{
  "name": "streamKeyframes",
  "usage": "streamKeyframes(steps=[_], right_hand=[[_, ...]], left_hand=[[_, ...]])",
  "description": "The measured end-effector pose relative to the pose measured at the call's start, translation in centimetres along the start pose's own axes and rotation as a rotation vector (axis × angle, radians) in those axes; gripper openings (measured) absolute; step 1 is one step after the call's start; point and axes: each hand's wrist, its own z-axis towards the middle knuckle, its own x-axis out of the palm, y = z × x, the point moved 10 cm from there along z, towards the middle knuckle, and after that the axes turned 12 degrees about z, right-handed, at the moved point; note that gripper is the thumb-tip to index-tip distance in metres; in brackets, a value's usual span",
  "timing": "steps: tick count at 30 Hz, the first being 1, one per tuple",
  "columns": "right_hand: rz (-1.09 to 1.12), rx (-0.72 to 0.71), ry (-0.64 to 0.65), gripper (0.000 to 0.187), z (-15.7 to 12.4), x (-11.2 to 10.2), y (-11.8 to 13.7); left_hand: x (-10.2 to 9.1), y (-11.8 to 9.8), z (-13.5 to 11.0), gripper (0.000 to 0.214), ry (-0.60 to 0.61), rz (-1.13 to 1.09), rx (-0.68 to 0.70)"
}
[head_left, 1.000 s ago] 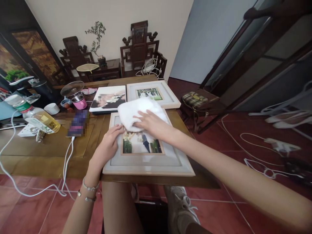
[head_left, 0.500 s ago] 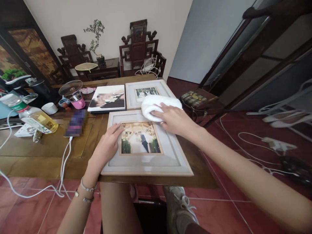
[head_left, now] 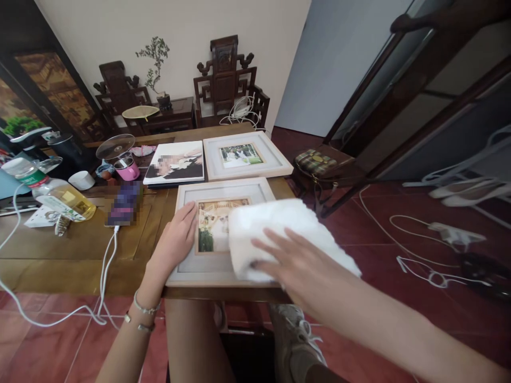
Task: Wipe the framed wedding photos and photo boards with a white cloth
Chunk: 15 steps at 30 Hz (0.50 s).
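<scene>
A picture frame (head_left: 223, 190) with a pale wooden border and a wedding photo lies flat at the table's near edge. My left hand (head_left: 178, 232) rests flat on its left side, fingers stretched out beside the photo. Pressed by my right hand (head_left: 285, 260), a folded white towel (head_left: 275, 221) lies over the frame's right part, hiding some of the photo and the lower right corner. My right fingers are on the towel, slightly blurred, with the thumb tucked at its fold. Behind it lies a second picture frame (head_left: 275, 154).
Left of the second frame is a photo album (head_left: 175, 162). A phone (head_left: 124, 202) with a white cable, a pink mug (head_left: 126, 168), a white cup (head_left: 81, 180) and a bottle (head_left: 66, 197) of yellow liquid stand or lie on the wooden table (head_left: 149, 266). A plaid bag (head_left: 319, 162) sits at right.
My right hand and the towel have come nearer and to the right, from the far edge of the near frame to its lower right part. My left hand stays put.
</scene>
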Motion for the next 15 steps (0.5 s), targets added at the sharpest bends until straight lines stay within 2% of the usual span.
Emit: streamKeyframes(steps=[2,4,7,10,12,13,15], right_hand=[[0.101,-0.028,-0.016,0.045,-1.0,-0.4,2.4],[0.172,-0.02,-0.02,0.05,-0.9,-0.3,3.3],[0.174,0.043,0.002,0.058,0.8,0.5,1.7],[0.077,0.147,-0.008,0.056,3.0,1.1,-1.5],[0.045,0.163,-0.035,0.055,4.1,1.2,-2.1],[0.05,0.135,-0.05,0.055,4.6,1.3,-1.4],[0.072,0.006,-0.12,0.045,5.3,1.2,1.6]], left_hand=[[0.0,0.1,0.0,0.045,-0.006,-0.005,0.007],[0.1,0.3,0.0,0.046,-0.008,-0.012,0.019],[0.1,0.4,0.1,0.046,-0.021,-0.044,0.051],[0.0,0.5,0.1,0.044,-0.063,-0.105,0.078],[-0.1,0.7,0.2,0.043,-0.092,-0.141,0.072],[-0.1,0.8,0.2,0.043,-0.097,-0.157,0.07],[0.1,0.9,0.2,0.041,-0.083,-0.211,0.081]])
